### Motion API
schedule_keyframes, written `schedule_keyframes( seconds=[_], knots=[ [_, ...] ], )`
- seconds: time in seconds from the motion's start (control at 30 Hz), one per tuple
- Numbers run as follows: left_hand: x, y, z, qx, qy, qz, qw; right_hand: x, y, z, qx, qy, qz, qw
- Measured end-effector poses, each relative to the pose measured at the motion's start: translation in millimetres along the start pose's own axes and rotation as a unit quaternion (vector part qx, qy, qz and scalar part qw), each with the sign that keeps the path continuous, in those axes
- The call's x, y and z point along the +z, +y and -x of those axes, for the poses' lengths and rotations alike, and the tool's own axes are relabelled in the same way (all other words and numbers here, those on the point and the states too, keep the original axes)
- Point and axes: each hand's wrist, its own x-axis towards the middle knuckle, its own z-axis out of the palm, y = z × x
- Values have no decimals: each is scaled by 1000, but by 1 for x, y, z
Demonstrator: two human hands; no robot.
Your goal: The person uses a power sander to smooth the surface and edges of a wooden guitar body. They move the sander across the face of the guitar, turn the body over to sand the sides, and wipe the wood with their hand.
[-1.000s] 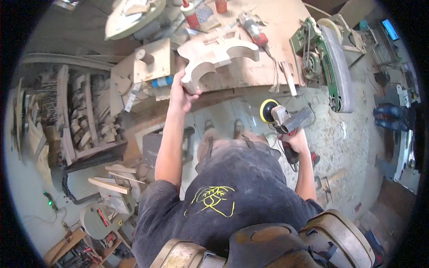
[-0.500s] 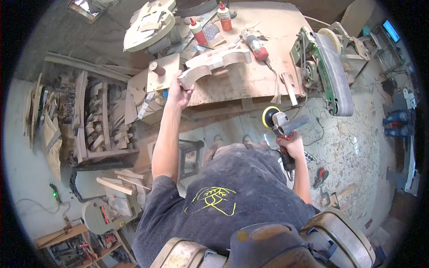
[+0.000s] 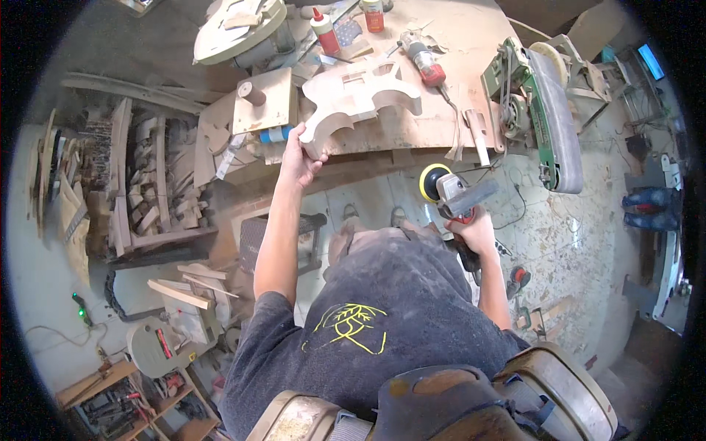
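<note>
A pale wooden guitar body [image 3: 334, 95] with cut-out cavities is tilted up over the front of the workbench. My left hand [image 3: 300, 163] grips it by its near left end, fingers closed round the edge. In front of the bench, my right hand [image 3: 476, 234] is wrapped round a handheld disc sander [image 3: 450, 189]. The sander's round yellow-rimmed pad [image 3: 432, 181] points up and left, apart from the guitar body. Part of its dark rear grip hides behind my right hand and forearm.
On the bench [image 3: 434, 132] lie a red-grey power tool [image 3: 424, 62] and glue bottles [image 3: 324, 31]. A spindle board [image 3: 263, 103] stands left of the guitar body. To the right is a belt sander [image 3: 551, 117]; a rack of wood offcuts [image 3: 158, 176] stands left.
My left hand has tipped the guitar body so that more of its broad face and cavities shows. The sander in my right hand has shifted slightly left, its pad turned a little upward.
</note>
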Motion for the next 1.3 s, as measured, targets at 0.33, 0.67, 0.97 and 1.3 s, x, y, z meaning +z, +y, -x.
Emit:
schedule_keyframes(
  seconds=[0.33, 0.67, 0.97, 1.3],
  knots=[
    [-29, -184, 2, -30, 99, -6, 995, 33, -38, -28, -55, -67, 196, 977],
    [-29, -225, -10, -19, 83, -17, 996, 69, -39, -95, -39, -84, 269, 959],
    [-35, -234, -12, -12, 98, -79, 992, 86, -61, -87, -25, -138, 293, 946],
    [-33, -236, -13, 3, 100, -62, 993, 88, -52, -92, -23, -121, 276, 953]
  ],
)
